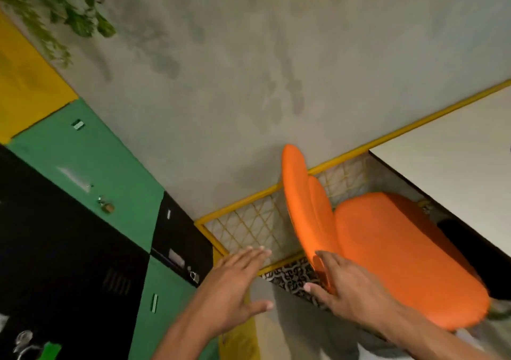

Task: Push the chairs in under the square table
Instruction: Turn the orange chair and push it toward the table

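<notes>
View tilted hard, some blur. Orange chair [392, 252] at lower right, its seat partly tucked beneath the pale tabletop [453, 163]. Right hand [338, 282] wraps the lower edge of the chair's backrest [300, 202], thumb on the near side, fingers behind. Left hand [235, 285] open, fingers spread flat, touching nothing, just left of the chair. Yellow-framed lattice panel [249, 221] behind the chair. Green and black lockers [83, 193] along the left. Leafy plant [69, 8] top left.

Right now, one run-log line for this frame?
right hand: on orange chair backrest edge | left hand: open, free | chair seat partly under white table | push not finished
</notes>
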A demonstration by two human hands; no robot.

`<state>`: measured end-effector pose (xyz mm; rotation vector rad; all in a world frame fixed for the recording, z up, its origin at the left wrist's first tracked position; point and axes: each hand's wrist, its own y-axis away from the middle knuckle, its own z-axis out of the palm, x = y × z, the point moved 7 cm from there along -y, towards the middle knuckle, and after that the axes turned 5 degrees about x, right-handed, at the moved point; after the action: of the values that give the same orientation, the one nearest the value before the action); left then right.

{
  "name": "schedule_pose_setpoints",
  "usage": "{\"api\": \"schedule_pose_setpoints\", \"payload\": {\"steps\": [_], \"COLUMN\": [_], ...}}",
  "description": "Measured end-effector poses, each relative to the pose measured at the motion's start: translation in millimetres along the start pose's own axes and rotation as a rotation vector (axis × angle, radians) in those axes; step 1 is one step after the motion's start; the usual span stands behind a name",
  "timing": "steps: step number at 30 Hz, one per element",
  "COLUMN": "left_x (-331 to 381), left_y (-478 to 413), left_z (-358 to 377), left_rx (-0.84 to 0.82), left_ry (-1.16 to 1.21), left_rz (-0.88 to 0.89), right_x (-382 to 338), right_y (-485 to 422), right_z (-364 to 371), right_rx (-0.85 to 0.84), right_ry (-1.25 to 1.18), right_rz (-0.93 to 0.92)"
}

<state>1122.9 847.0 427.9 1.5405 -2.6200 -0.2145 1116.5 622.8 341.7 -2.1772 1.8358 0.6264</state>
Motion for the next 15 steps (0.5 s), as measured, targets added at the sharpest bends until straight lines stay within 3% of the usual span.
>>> {"api": "schedule_pose_setpoints", "payload": {"steps": [8, 15], "left_x": [-35, -64], "left_y": [-123, -214], "left_z": [-12, -5], "left_rx": [-0.003, -0.058], "left_ry": [-0.055, -0.139], "left_rz": [0.416, 0.538], "right_x": [-7, 4], "right_y": [-26, -75], "right_z": [23, 31], "right_rx": [0.129, 0.119], "right_ry": [0.001, -0.052], "right_rz": [0.281, 0.398]}}
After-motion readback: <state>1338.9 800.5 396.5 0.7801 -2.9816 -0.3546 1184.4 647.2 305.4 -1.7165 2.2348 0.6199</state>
